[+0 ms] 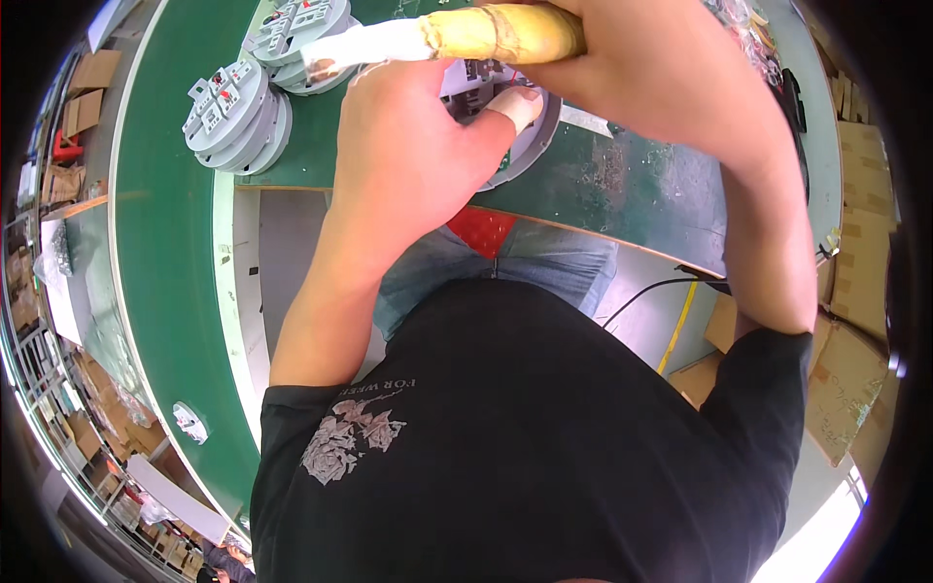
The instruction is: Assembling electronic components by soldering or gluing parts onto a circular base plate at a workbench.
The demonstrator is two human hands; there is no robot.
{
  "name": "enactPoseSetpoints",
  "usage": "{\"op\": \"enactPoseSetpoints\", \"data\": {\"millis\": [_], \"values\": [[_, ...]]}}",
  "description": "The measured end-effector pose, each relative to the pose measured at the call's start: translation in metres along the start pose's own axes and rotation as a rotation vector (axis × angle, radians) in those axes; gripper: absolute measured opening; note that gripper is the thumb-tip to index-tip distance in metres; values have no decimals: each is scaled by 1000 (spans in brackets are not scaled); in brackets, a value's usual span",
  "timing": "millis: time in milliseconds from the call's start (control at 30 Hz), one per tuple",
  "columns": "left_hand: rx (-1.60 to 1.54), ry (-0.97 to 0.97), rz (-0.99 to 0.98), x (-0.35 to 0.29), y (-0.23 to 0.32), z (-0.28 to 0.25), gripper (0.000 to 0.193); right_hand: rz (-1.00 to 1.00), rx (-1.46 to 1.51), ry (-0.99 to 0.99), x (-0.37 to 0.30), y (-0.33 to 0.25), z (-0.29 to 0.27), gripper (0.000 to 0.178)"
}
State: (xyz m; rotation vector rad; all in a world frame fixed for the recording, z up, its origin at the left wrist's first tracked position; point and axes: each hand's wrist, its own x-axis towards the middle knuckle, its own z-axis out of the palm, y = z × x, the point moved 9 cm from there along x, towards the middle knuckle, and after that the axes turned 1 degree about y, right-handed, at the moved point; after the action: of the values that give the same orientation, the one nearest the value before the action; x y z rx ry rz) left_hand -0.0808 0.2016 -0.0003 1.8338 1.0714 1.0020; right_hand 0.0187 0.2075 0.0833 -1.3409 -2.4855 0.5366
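My right hand is closed round a long tool wrapped in yellow tape, held level above the bench with its white end pointing left. The kind of tool does not show. Below it, a round light-grey plastic housing with parts inside lies at the bench's front edge. My left hand grips this housing, its white-wrapped thumb resting over the inside. The tool hides the left fingertips. To the left are a stack of round grey housings and another stack, both with small red parts on top.
The green bench has worn patches. A long green surface with a pale edge runs along my left, bearing a small white part. Cardboard boxes stand at the right. A black cable hangs below the bench. Plastic bags lie far right.
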Motion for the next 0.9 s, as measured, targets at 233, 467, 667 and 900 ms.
{"op": "enactPoseSetpoints", "data": {"millis": [233, 467, 667, 900], "values": [[-274, 146, -10, -5, -26, -17, 34, 299, 257, 351, -40, 32, 37, 29], [-468, 170, -272, -4, -48, -8, 33, 7, -140, 580, -60, 7, 55, 39], [-621, 196, -391, -11, -83, 13, 36, 107, -149, 483, -54, 16, 60, 40], [-855, 284, -278, 11, -84, -20, 31, 64, 128, 515, -47, 44, 31, 29]]}}
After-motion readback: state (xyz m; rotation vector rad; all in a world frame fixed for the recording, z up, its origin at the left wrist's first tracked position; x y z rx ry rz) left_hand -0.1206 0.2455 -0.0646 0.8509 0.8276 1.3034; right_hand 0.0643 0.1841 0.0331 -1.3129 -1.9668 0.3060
